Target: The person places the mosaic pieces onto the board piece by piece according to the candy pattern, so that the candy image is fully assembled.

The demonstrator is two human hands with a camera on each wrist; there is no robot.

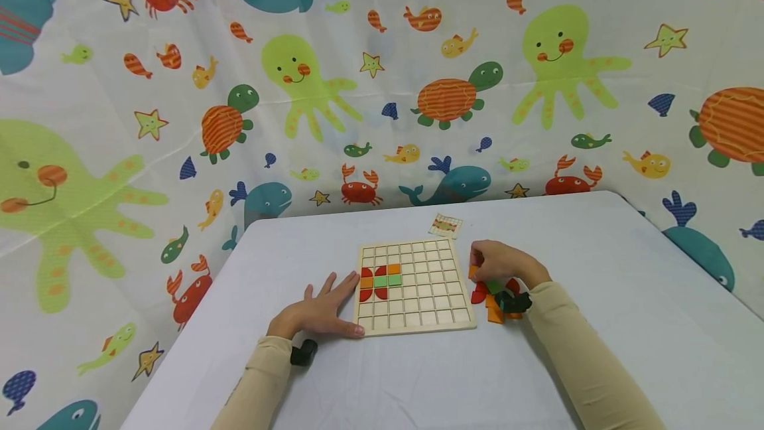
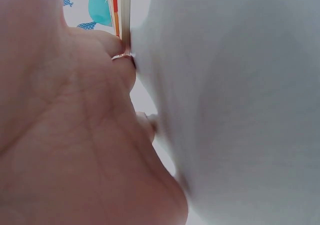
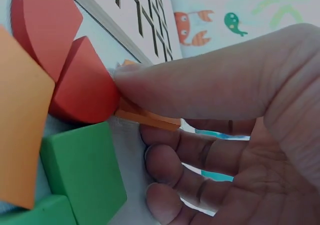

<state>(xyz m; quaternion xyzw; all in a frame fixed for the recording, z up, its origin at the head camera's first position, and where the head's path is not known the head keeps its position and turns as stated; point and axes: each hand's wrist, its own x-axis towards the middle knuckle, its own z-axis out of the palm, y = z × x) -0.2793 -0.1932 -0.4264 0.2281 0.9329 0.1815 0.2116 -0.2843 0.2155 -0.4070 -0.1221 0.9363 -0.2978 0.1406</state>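
Observation:
A wooden grid board (image 1: pixel 444 310) lies on the table. On its left part sit red rounded pieces (image 1: pixel 381 293), orange squares (image 1: pixel 394 269) and green squares (image 1: pixel 394 280). My left hand (image 1: pixel 319 310) rests with fingers spread at the board's left edge, thumb by the near corner. Just right of the board, my right hand (image 1: pixel 504 261) pinches an orange tile (image 3: pixel 150 119) between thumb and fingers. Close by its thumb in the right wrist view are a red rounded piece (image 3: pixel 87 87) and a green square tile (image 3: pixel 86 165).
Loose pieces, among them an orange square (image 1: pixel 495 314), lie in a pile under my right wrist. Behind the board is a small pattern card (image 1: pixel 445 225). A curtain (image 1: pixel 382 118) printed with sea animals hangs beyond the white table (image 1: pixel 382 383).

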